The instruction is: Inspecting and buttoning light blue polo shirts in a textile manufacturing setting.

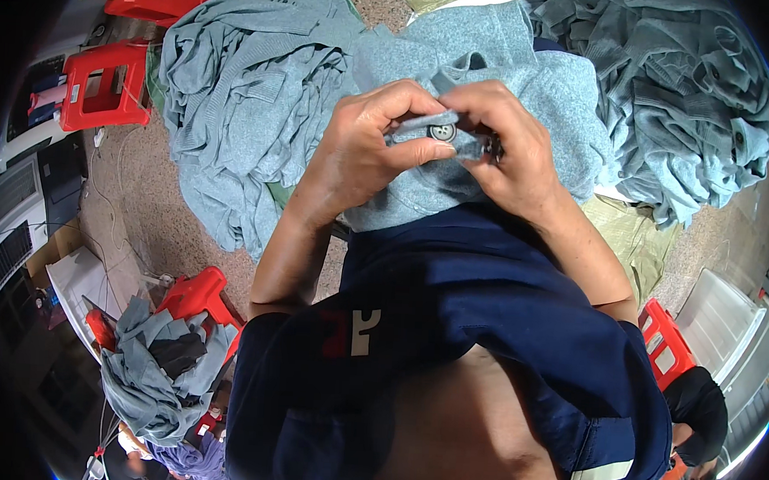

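Pinching a grey-blue sweater [562, 88] up in front of the body: left hand [354, 147] has thumb and fingers clamped on the edge strip by a dark button [442, 132], right hand [518, 151] is clamped on cloth just beside it, fingertips a bit blurry. Probably held high and taut so the button's easy to see. Button faces up at the camera; the strip's long axis goes roughly left to right. Rest of the sweater hangs bunched below, likely to take the weight off.

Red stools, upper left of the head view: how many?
2: upper stool at the picture's top edge, lower stool left of the grey garment pile. More may be hidden.
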`<state>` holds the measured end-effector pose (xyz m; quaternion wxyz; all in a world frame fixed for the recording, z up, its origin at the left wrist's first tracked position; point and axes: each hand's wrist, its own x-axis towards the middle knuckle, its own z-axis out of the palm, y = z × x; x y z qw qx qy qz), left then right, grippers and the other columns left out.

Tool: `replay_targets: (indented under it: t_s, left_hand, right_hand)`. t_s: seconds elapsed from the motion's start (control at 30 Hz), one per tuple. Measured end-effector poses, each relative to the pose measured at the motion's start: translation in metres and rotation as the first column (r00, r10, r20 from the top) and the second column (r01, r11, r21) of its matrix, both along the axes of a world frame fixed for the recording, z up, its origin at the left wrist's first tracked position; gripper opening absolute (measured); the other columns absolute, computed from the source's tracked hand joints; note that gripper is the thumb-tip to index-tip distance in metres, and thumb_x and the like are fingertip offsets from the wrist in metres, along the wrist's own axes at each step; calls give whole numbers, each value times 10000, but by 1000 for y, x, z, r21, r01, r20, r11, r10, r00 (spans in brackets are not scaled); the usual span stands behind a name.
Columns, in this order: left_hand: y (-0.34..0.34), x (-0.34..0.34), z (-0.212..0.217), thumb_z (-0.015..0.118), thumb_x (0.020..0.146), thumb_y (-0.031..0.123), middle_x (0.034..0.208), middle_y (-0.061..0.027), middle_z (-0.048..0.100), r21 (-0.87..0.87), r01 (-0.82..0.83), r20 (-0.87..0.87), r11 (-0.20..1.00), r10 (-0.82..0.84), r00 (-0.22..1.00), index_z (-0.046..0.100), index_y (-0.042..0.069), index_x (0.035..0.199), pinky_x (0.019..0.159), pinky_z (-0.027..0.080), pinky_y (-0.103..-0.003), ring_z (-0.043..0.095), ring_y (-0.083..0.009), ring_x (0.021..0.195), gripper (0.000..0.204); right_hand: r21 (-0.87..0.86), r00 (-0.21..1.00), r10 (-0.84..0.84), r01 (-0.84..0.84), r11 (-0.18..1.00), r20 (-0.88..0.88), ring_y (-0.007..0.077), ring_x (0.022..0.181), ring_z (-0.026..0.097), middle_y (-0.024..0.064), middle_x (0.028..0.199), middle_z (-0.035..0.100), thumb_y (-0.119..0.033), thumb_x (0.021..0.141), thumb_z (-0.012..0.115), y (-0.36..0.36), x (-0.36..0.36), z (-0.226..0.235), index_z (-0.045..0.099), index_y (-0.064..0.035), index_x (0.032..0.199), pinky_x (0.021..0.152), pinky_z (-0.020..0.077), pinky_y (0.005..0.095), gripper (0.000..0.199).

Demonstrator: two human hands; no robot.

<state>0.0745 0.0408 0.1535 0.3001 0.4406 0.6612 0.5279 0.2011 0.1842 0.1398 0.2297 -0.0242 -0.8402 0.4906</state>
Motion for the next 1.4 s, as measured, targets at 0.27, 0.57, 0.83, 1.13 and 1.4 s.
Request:
replay_targets:
  t_s: [0.27, 0.57, 0.83, 1.13, 1.4]
  left_hand:
    - [1, 3, -15, 839, 644, 73, 858, -76, 658, 206, -78, -9, 975, 81, 997, 606, 18, 850, 638, 513, -246, 642, -126, 765, 316]
    - [5, 6, -13, 723, 579, -98, 823, -104, 648, 413, -8, -193, 911, 96, 976, 615, 49, 830, 584, 504, -265, 653, -197, 715, 310]
    - [10, 14, -16, 697, 547, -105, 780, -99, 639, 475, -45, -295, 879, 207, 933, 603, 38, 838, 506, 475, -275, 638, -211, 637, 338]
    - [10, 11, -9, 735, 747, -43, 845, -76, 626, -5, -47, 414, 999, 45, 909, 592, -27, 980, 657, 473, -228, 599, -98, 798, 274]
    - [5, 5, -9, 762, 710, 88, 765, -110, 610, 24, 62, -499, 998, -42, 866, 620, 7, 919, 572, 468, -294, 613, -241, 656, 265]
  right_hand:
    - [-145, 997, -82, 80, 986, -12, 163, 730, 638, 56, 861, 644, 91, 632, 706, -3, 4, -7, 594, -32, 865, 594, 491, 267, 286]
    - [-488, 995, -54, 5, 873, -85, 85, 757, 580, 49, 872, 624, 134, 625, 676, -2, 9, -3, 570, -44, 804, 655, 452, 210, 275]
    - [-380, 981, -181, 139, 915, -75, 101, 688, 581, 51, 815, 624, 108, 623, 695, -5, 9, -6, 554, -45, 761, 595, 448, 221, 249]
    - [35, 946, -178, 194, 980, -271, 200, 579, 598, 80, 717, 606, 90, 548, 656, -1, 4, -9, 555, -58, 720, 481, 440, 267, 249]
    - [36, 942, -185, 203, 978, -281, 198, 547, 586, 85, 700, 605, 93, 559, 638, 2, 4, -10, 547, -51, 697, 462, 422, 261, 220]
